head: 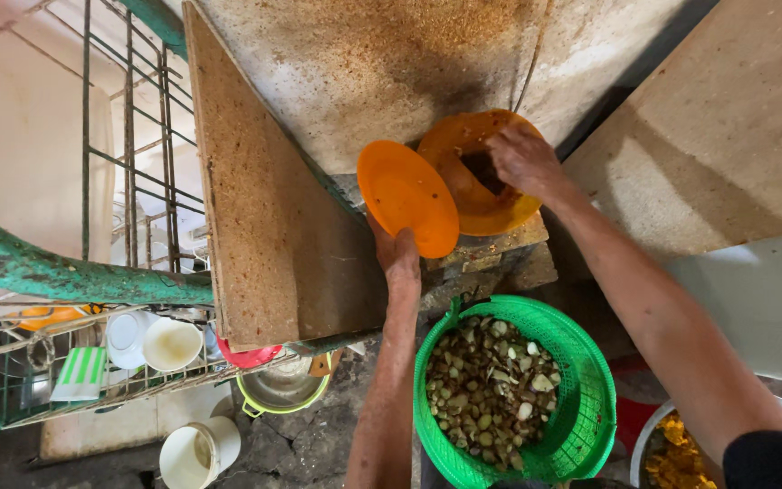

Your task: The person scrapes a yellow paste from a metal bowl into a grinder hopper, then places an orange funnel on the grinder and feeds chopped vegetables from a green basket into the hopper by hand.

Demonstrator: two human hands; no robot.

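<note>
scooping step, it seems: right hand (522, 158) digs, fingers curled, into dark paste in the open round orange plastic container (481, 177) on the stone block's edge; left hand (398, 254) grips its orange lid (407, 197) tilted beside it. lifting the paste out calls for a steady tub.

Left hand (397, 254) grips the rim of a tilted orange lid (407, 197); directly to its left a slanted brown board (264, 208) closes off that side. Right hand (522, 158) sits inside the orange bowl (477, 177); lid and bowl touch, so no gap between the hands. Beyond the right hand, bare speckled concrete (364, 63), open. Below both forearms, a green basket (518, 394) of chopped pieces blocks the near path. Wire rack (92, 362), far left of the left hand, appears crowded; detail unclear.
</note>
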